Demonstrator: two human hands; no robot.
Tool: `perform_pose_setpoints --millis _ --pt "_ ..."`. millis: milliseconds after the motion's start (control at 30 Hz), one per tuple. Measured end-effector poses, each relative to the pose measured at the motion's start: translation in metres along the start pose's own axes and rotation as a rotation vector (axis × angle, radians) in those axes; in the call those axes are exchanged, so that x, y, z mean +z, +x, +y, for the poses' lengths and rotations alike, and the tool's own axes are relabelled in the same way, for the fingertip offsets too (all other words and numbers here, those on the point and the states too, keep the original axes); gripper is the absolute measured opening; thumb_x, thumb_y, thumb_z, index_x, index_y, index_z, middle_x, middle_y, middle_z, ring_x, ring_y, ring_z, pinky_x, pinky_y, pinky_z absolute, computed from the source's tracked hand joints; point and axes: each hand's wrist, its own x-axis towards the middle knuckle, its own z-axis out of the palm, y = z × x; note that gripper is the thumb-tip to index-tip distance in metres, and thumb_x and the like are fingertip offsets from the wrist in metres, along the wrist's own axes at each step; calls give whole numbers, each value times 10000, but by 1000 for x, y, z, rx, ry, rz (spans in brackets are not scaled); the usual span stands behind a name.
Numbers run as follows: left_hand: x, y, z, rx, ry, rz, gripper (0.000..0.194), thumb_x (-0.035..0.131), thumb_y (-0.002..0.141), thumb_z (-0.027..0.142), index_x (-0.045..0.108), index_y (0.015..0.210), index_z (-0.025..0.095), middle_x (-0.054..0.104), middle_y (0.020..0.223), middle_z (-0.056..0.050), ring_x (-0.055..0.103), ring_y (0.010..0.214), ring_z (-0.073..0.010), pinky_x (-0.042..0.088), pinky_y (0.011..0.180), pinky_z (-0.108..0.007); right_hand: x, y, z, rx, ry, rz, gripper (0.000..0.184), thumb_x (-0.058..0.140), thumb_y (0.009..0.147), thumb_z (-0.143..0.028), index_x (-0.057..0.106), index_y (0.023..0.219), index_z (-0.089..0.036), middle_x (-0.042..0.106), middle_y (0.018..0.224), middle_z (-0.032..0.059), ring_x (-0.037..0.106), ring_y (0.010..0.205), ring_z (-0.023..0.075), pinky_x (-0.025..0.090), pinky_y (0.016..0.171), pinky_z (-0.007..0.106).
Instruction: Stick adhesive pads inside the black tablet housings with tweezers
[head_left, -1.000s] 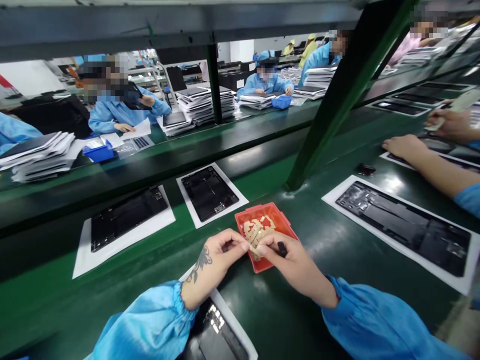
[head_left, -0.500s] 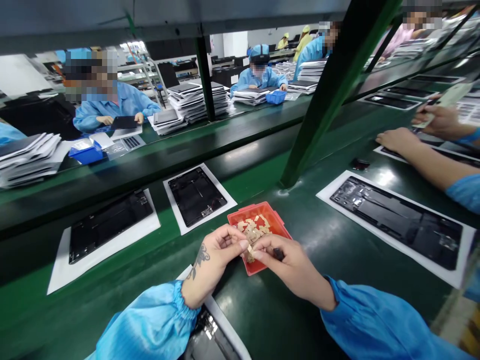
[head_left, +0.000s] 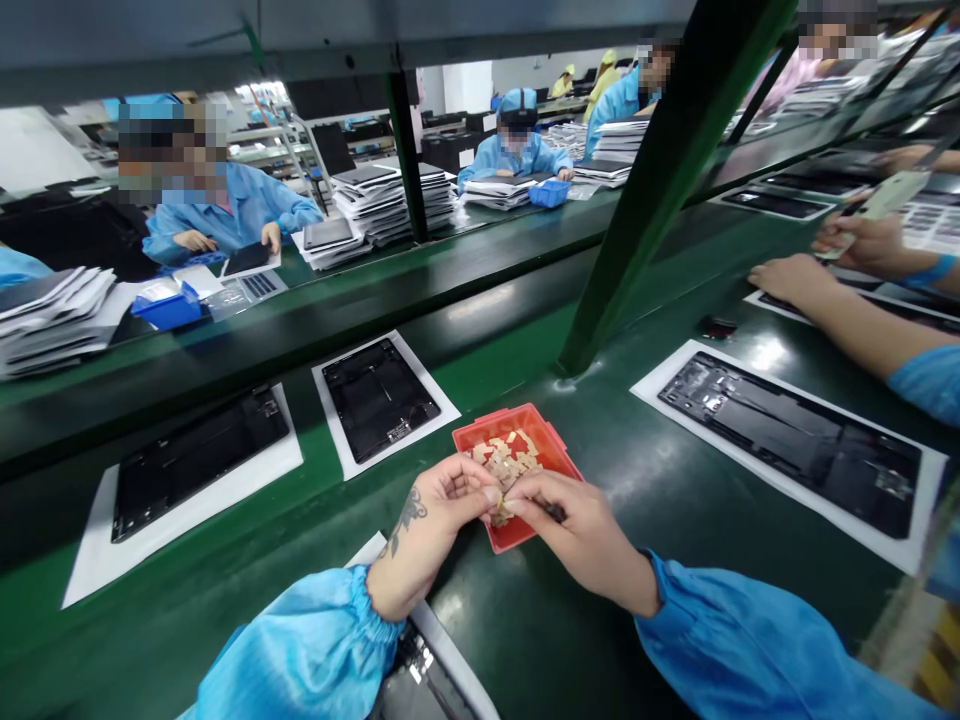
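Observation:
My left hand point(head_left: 435, 515) and my right hand point(head_left: 570, 525) meet over the near edge of a small red tray point(head_left: 551, 445) filled with several tan sticker pieces point(head_left: 504, 458). Both hands pinch one small tan piece point(head_left: 498, 503) between thumbs and fingertips. A small black object point(head_left: 555, 513) shows under my right fingers. A dark tablet back panel on white paper point(head_left: 420, 670) lies under my left forearm, partly hidden by the blue sleeve.
Black tablet panels on white sheets lie on the green belt: one ahead point(head_left: 380, 397), one at left point(head_left: 199, 450), one at right point(head_left: 787, 440). A green post point(head_left: 637, 210) rises behind the tray. A co-worker's hands point(head_left: 795, 280) work at right; others sit across the line.
My hands stay pinched together at the tray's near edge. The panels on the belt have shifted leftward in view. The co-worker's hand at right lifted slightly.

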Motion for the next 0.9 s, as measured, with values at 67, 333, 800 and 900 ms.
perform_pose_setpoints --millis 67,333,800,900 --pt "-1 1 -3 30 36 16 213 764 709 294 621 752 142 596 690 -2 533 632 -95 436 621 -208 0 0 0 -1 0 7 144 532 901 -177 626 792 -193 672 776 -1 605 686 122 469 648 229" --pt "-5 -1 -12 91 167 -73 233 743 743 336 613 827 162 633 781 -28 585 713 -138 468 696 -259 -1 -1 2 -13 14 26 137 531 897 -152 622 804 -193 673 803 0 618 729 123 481 691 222" --pt "-12 16 -1 237 554 203 284 671 795 336 555 613 152 503 611 36 436 580 -90 351 574 -213 -1 -2 6 137 -67 273 110 501 917 -245 570 841 -205 617 772 -9 563 671 119 440 625 211" --pt "-10 20 -4 328 697 64 125 587 844 192 694 778 181 607 790 -5 546 763 -132 418 732 -242 -1 -4 7 132 -64 267 101 511 914 -247 576 845 -213 618 767 -19 564 667 115 438 617 204"
